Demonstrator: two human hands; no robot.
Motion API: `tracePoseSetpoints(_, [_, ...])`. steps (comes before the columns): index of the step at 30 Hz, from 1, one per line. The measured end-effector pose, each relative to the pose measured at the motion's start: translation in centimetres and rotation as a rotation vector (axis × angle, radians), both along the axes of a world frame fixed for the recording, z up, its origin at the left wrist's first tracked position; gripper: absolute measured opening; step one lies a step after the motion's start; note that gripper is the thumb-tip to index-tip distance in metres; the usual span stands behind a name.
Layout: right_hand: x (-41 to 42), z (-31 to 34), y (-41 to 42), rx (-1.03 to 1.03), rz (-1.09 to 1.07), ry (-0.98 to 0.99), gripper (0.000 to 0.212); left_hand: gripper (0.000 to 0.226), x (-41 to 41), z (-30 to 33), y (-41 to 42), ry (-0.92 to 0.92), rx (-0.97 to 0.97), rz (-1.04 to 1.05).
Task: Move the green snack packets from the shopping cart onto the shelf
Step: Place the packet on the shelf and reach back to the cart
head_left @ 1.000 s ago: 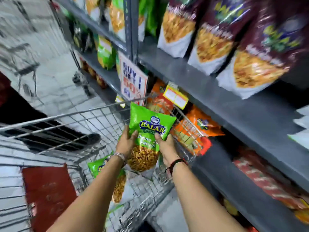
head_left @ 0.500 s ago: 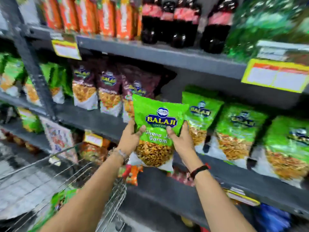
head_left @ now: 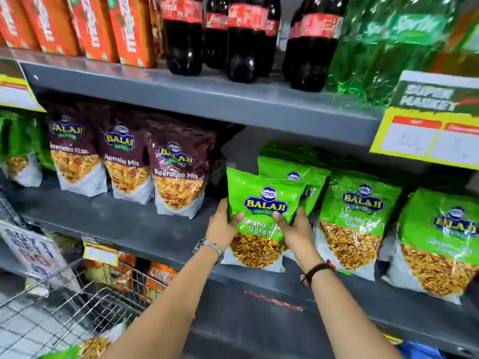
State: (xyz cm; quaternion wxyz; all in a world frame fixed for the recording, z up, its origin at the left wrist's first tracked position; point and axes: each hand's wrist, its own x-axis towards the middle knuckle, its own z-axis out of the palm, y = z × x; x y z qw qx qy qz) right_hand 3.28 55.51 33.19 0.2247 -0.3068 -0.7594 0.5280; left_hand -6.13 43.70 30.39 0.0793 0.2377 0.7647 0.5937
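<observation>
**Green packet held at the front of the shelf**

Both hands hold one green snack packet (head_left: 261, 216) upright at the front edge of the grey shelf (head_left: 129, 226). The left hand (head_left: 223, 230) takes its left side and the right hand (head_left: 295, 233) takes its right side; the fingers of both hands are closed on the packet, with the thumbs on its printed front. The bottom of the packet is at the level of the shelf board, but I cannot tell if it already rests on it. Directly behind it stands another green packet (head_left: 298, 174), partly hidden, and to the right two more green packets (head_left: 355, 224) stand in a row on the same shelf. To the left, well apart, three maroon packets (head_left: 178, 174) stand side by side. On the upper shelf there are dark cola bottles (head_left: 184, 42) and orange cartons (head_left: 129, 29). The wire shopping cart (head_left: 59, 314) is at the lower left, and one more green packet (head_left: 85, 349) lies inside it, near the left forearm.
</observation>
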Motion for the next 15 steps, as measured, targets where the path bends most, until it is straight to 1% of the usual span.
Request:
tracePoseSetpoints(2, [0.0,-0.1,-0.5,0.008,-0.073,0.048,0.06,0.041,0.3,0.0,-0.6,0.017,0.008,0.045])
tracePoseSetpoints(3, [0.2,-0.3,-0.8,0.022,-0.148,0.111,0.06,0.042,0.5,0.0,-1.0,0.03,0.025,0.081])
tracePoseSetpoints(5, [0.7,-0.7,-2.3,0.029,-0.297,0.251,0.058,0.039,1.4,0.0,-3.1,0.034,0.068,0.182])
tracePoseSetpoints(6, [1.0,-0.7,-3.3,0.05,-0.339,0.315,0.055,0.036,1.8,0.0,-4.4,0.049,0.073,0.228])
tracePoseSetpoints(7, [1.0,-1.2,-4.8,0.072,-0.331,0.352,0.052,0.033,2.3,-0.6,-6.6,0.076,0.057,0.289])
tracePoseSetpoints(9, [0.4,-1.9,-8.7,0.118,-0.219,0.391,0.051,0.028,3.2,-1.9,-11.3,0.097,-0.001,0.402])
tracePoseSetpoints(11, [-0.7,-2.9,-12.8,0.158,-0.05,0.393,0.052,0.027,3.5,-3.8,-16.1,0.064,-0.039,0.535])
tracePoseSetpoints(13, [-2.2,-4.8,-17.4,0.166,0.137,0.351,0.044,0.025,3.8,-6.2,-21.4,-0.017,-0.143,0.716])
tracePoseSetpoints(14, [-3.1,-6.0,-19.7,0.179,0.237,0.305,0.04,0.026,4.0,-7.7,-24.0,-0.085,-0.203,0.79])
tracePoseSetpoints(15, [-4.0,-7.4,-21.5,0.209,0.33,0.248,0.036,0.028,4.2,-9.6,-26.2,-0.15,-0.25,0.826])
